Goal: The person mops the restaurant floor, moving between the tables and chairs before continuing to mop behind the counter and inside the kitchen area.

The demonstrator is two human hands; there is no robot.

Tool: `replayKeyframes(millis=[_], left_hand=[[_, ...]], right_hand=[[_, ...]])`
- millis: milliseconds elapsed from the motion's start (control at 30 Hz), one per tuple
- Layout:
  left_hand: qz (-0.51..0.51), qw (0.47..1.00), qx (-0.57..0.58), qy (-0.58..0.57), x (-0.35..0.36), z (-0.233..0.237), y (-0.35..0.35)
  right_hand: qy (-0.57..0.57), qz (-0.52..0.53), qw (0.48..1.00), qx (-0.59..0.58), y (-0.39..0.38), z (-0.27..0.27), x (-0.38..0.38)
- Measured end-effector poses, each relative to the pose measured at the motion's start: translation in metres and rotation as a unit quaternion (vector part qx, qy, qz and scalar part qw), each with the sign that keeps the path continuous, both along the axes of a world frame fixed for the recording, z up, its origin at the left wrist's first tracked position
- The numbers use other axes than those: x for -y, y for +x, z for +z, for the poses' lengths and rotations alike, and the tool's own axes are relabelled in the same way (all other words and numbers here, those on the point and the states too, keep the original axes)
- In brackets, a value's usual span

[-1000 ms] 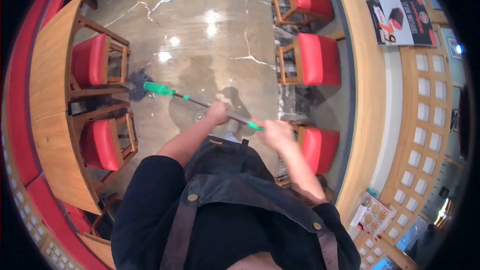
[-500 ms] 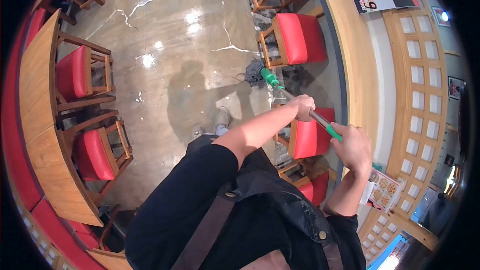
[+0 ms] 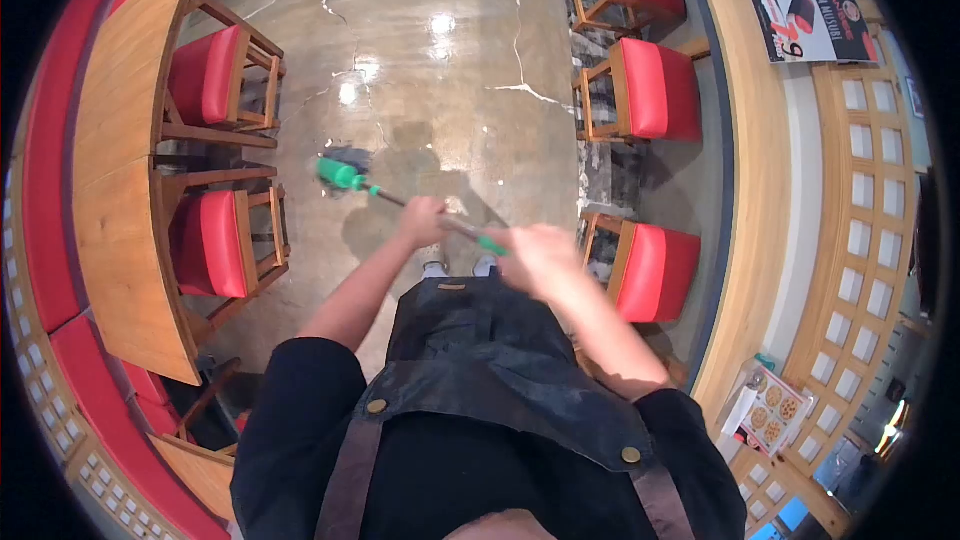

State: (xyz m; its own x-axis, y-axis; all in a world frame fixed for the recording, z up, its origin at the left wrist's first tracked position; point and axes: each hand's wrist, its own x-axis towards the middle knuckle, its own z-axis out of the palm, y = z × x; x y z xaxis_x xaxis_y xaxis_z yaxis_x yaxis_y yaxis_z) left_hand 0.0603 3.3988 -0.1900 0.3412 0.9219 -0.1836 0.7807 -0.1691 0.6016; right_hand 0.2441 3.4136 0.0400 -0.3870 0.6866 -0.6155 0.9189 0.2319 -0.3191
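A mop (image 3: 342,174) with a green socket and dark grey strands rests its head on the shiny floor, left of the middle. Its metal handle runs down and right to both hands. My left hand (image 3: 424,221) is wrapped round the middle of the handle. Near the handle's green upper end, my right hand (image 3: 541,258) is closed on it, slightly blurred by motion. Below the hands hangs a dark apron (image 3: 480,340), and my shoes (image 3: 436,268) show just beyond its top edge.
Red-seated wooden stools (image 3: 655,90) line the counter (image 3: 745,190) on the right. More red chairs (image 3: 208,243) stand at wooden tables (image 3: 130,240) on the left, by a red bench (image 3: 45,190). White cracks cross the concrete floor (image 3: 450,90) between them.
The mop head has swept from beside the right-hand stools across to the left. Both hands have moved left with the handle, and the view has turned to face the aisle more squarely.
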Motion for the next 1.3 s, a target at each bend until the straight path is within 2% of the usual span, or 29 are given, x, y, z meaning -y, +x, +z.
replayKeyframes(millis=[33,67,100,167,200,267,300,367,400,433,467,500,533,567,633,700,767,800,900,967,1033,1133,1167,1233,1300], left_hand=[[-0.003,0.998,-0.057,-0.038,0.005,-0.019,-0.019],[-0.008,0.991,-0.113,-0.077,0.009,-0.034,-0.032],[-0.008,0.991,-0.113,-0.074,0.013,-0.041,-0.037],[-0.001,0.978,-0.175,-0.117,0.012,-0.051,-0.026],[-0.001,0.979,-0.168,-0.116,0.008,-0.057,-0.001],[0.015,0.995,-0.093,-0.043,0.006,-0.060,0.067],[-0.005,0.997,-0.053,-0.054,0.004,-0.047,0.109],[-0.052,0.997,0.056,-0.027,-0.006,-0.014,0.198],[-0.060,0.996,0.067,0.012,-0.006,0.021,0.242],[-0.057,0.988,0.142,0.013,-0.002,0.039,0.287],[-0.065,0.980,0.188,-0.013,0.000,0.062,0.329],[-0.065,0.970,0.234,0.015,0.005,0.084,0.366],[-0.107,0.956,0.268,-0.048,0.004,0.103,0.396],[-0.151,0.956,0.240,-0.074,0.001,0.127,0.418],[-0.150,0.925,0.346,-0.049,0.001,0.125,0.455],[-0.165,0.907,0.387,-0.024,-0.012,0.113,0.473],[-0.184,0.926,0.328,0.036,-0.028,0.080,0.477],[-0.172,0.921,0.347,0.048,-0.030,0.065,0.475],[-0.177,0.935,0.307,-0.024,-0.023,0.052,0.452],[-0.203,0.935,0.289,-0.024,-0.012,0.071,0.419],[-0.227,0.936,0.268,-0.025,0.003,0.096,0.379],[-0.157,0.954,0.248,-0.056,0.037,0.130,0.299],[-0.132,0.962,0.229,-0.067,0.047,0.137,0.273],[-0.095,0.977,0.171,-0.091,0.062,0.148,0.222],[-0.026,0.983,0.180,-0.021,0.080,0.107,0.175]], right_hand=[[0.027,0.009,0.999,-0.040,-0.015,-0.027,0.012],[0.029,0.020,0.999,-0.032,-0.027,-0.061,0.023],[0.031,0.028,0.999,-0.023,-0.028,-0.081,0.029],[0.029,0.024,0.999,-0.009,-0.004,-0.082,0.022],[0.017,0.023,1.000,0.005,0.011,-0.081,0.021],[0.010,-0.022,0.999,0.047,0.074,-0.060,0.015],[0.006,-0.038,0.997,0.071,0.105,-0.031,0.012],[0.013,-0.082,0.987,0.135,0.174,0.008,0.021],[0.031,-0.094,0.981,0.166,0.199,0.041,0.025],[0.066,-0.133,0.967,0.206,0.228,0.061,0.034],[0.084,-0.162,0.960,0.212,0.251,0.088,0.042],[0.086,-0.199,0.949,0.227,0.257,0.125,0.044],[0.126,-0.206,0.937,0.253,0.272,0.143,0.054],[0.152,-0.211,0.924,0.280,0.279,0.155,0.059],[0.197,-0.200,0.899,0.336,0.278,0.159,0.065],[0.213,-0.196,0.882,0.372,0.274,0.130,0.058],[0.228,-0.176,0.856,0.430,0.263,0.094,0.044],[0.246,-0.162,0.867,0.402,0.258,0.084,0.045],[0.249,-0.157,0.881,0.371,0.237,0.080,0.059],[0.237,-0.156,0.887,0.365,0.216,0.089,0.072],[0.257,-0.150,0.907,0.299,0.200,0.114,0.091],[0.202,-0.187,0.942,0.191,0.173,0.144,0.106],[0.202,-0.184,0.944,0.186,0.164,0.146,0.108],[0.146,-0.144,0.974,0.100,0.145,0.146,0.107],[0.127,-0.116,0.983,0.067,0.122,0.115,0.104]])
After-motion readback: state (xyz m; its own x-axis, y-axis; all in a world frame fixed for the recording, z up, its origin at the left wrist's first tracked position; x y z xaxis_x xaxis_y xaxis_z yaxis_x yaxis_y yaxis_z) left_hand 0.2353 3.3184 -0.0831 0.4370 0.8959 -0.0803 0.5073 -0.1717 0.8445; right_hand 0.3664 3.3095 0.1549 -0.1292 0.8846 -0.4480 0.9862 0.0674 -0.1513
